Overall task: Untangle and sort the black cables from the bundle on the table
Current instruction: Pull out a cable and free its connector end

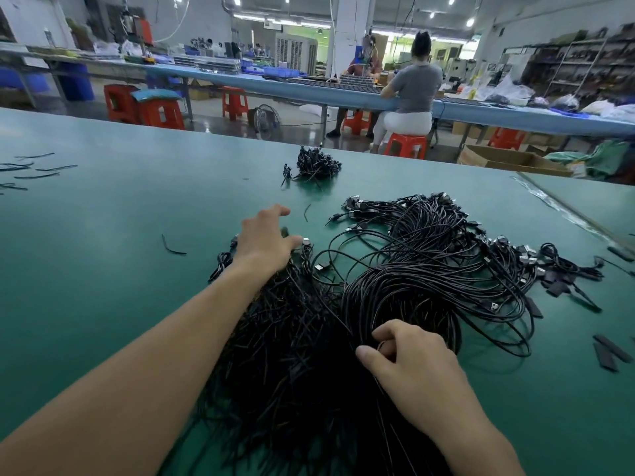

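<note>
A big tangle of black cables (422,269) with metal plug ends sprawls over the green table (103,235), from the centre down to the near edge. My left hand (264,240) reaches over the far left part of the tangle, its fingers curled round a few cable ends with plugs. Nearer to me, my right hand (409,355) pinches thin cable strands between thumb and fingers at the lower middle of the heap. A smaller separate bunch of black cables (318,164) lies farther back on the table.
Short black cable offcuts (173,245) lie left of the tangle, and more (34,166) at the far left. Flat black strips (608,352) lie at the right. A taped seam (563,207) crosses the table's right side. A person (410,94) sits beyond at another bench.
</note>
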